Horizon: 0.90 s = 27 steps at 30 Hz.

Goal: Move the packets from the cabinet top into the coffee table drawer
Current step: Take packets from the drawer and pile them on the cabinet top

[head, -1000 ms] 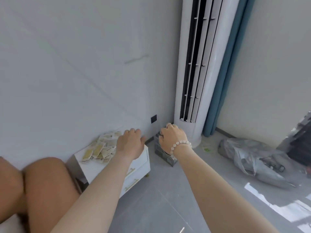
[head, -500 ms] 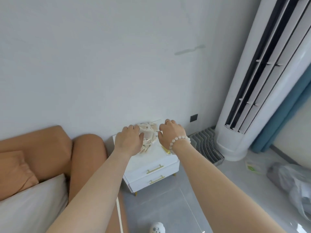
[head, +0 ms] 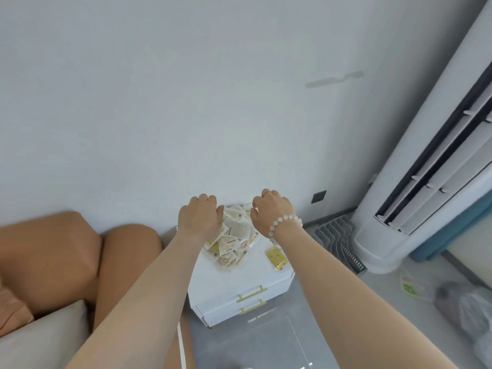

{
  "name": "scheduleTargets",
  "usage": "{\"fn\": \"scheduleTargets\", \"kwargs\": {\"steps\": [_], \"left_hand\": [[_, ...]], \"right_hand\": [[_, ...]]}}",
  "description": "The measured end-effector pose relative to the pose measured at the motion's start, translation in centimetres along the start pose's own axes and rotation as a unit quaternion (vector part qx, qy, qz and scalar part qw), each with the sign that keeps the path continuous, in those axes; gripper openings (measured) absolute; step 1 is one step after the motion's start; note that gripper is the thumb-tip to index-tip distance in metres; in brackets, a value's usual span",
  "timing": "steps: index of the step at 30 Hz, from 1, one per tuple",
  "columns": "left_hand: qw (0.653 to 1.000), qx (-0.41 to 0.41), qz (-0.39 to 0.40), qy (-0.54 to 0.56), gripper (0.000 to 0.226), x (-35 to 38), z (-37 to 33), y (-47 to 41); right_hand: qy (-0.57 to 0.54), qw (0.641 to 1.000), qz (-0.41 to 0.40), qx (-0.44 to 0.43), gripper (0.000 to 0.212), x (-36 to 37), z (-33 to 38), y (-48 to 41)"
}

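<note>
Our hands flank the packets (head: 234, 235) — pile between them on the cabinet (head: 239, 278).
Left hand (head: 199, 219) and right hand (head: 271, 211) curl beside it; whether either holds packets, we cannot tell.

Two hands were in view: left hand (head: 200, 219), right hand (head: 271, 211). One cabinet (head: 237, 283) carried two drawer handles (head: 251, 292). One heap of packets (head: 234, 238), too overlapped to count, plus one separate yellow packet (head: 277, 258).
</note>
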State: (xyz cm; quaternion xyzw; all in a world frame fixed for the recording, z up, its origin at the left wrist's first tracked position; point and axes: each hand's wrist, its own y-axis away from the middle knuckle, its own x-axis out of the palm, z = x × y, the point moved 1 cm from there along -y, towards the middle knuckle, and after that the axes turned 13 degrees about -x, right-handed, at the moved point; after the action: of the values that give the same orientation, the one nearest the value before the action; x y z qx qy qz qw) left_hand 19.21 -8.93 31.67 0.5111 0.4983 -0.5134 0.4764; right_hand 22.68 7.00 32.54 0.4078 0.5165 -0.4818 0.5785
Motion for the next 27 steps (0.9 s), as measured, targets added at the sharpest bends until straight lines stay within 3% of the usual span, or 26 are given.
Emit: {"fn": "scheduleTargets", "kwargs": {"steps": [12, 19, 27], "left_hand": [[1.000, -0.010, 0.012, 0.009, 0.038, 4.2, 1.9, -8.1], [0.996, -0.090, 0.022, 0.003, 0.037, 6.5, 4.6, -12.6], [0.981, -0.144, 0.132, 0.006, 0.044, 12.0, 4.2, -17.4]], "right_hand": [[-0.003, 0.999, 0.035, 0.023, 0.035, 3.8, -3.1, -7.4], [-0.014, 0.998, 0.063, -0.010, 0.035, 6.2, -4.7, -13.7], [-0.056, 0.990, 0.130, 0.024, 0.035, 11.9, -10.4, -20.2]]}}
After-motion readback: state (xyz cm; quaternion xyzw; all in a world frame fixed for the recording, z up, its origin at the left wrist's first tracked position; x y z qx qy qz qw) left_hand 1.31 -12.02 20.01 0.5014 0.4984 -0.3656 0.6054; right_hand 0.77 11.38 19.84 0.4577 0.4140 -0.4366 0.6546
